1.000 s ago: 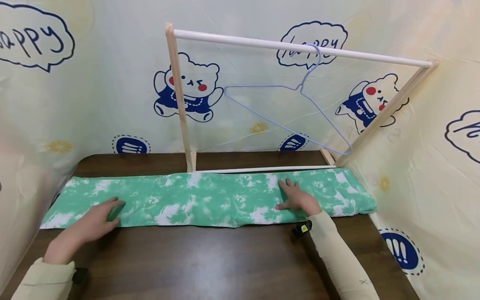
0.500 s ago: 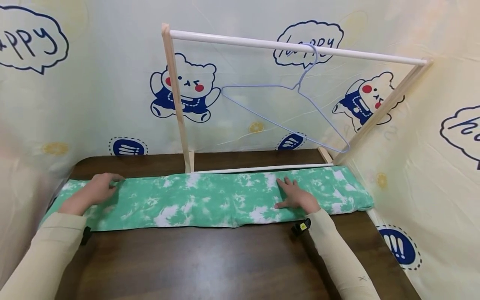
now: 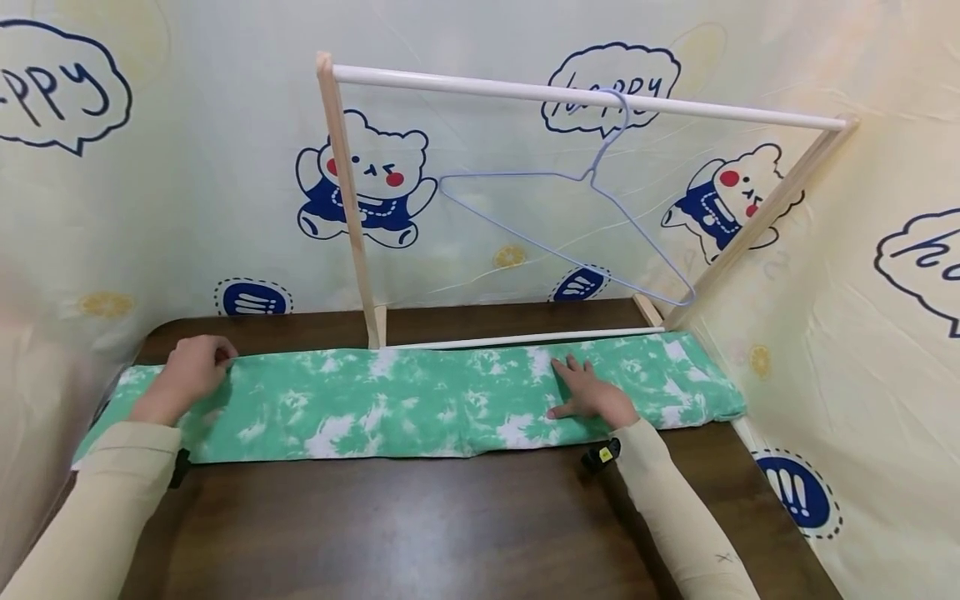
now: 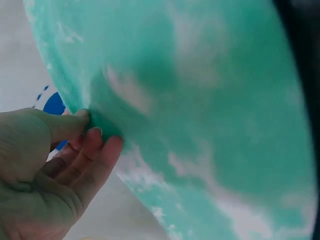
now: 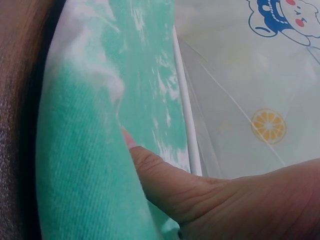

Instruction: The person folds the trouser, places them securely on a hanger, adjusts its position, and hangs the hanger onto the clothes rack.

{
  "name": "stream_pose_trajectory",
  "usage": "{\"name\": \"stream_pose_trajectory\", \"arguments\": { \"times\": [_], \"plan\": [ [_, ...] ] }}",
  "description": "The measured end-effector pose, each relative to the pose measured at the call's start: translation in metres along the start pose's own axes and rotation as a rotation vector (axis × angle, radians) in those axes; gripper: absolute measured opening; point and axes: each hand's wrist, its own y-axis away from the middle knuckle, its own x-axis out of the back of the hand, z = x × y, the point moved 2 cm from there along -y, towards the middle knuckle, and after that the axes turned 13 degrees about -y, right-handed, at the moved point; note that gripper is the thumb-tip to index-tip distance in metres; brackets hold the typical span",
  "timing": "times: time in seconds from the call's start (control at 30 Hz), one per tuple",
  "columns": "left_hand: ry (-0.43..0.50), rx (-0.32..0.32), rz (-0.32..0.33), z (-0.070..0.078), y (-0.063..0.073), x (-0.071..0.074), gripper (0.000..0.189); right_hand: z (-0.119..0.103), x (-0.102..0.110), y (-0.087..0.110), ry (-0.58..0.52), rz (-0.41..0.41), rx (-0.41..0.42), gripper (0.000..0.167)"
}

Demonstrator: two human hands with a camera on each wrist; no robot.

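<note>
A long folded green-and-white tie-dye cloth [image 3: 420, 400] lies flat across the table from left to right. My left hand [image 3: 191, 375] is over its left part, with fingertips at the far edge. In the left wrist view the thumb and fingers of that hand [image 4: 55, 165] pinch the cloth's edge [image 4: 200, 125]. Toward the right end, my right hand [image 3: 588, 393] rests on top of the cloth with its fingers spread. Only the thumb side of the right hand [image 5: 200, 195] shows in the right wrist view, against the cloth [image 5: 90, 160].
Behind the cloth stands a rack with a white top rail [image 3: 480, 85] and wooden posts [image 3: 345, 192]. A blue wire hanger [image 3: 562, 246] hangs from the rail. The brown table [image 3: 405, 525] extends in front, and a printed curtain [image 3: 480, 225] encloses the back and sides.
My left hand has moved from the cloth's near left part to its far edge and now pinches it. The right hand stays in place on the cloth.
</note>
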Motion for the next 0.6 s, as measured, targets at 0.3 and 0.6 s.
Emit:
{"name": "stream_pose_trajectory", "arguments": {
  "times": [0.3, 0.6],
  "plan": [
    [-0.027, -0.091, -0.11, 0.018, 0.011, -0.011, 0.033, -0.001, 0.0, 0.005, 0.003, 0.0, -0.001, 0.105],
    [0.078, -0.348, -0.031, 0.119, 0.061, -0.016, 0.039, -0.004, 0.003, 0.01, 0.01, 0.022, -0.006, 0.101]
  ]
}}
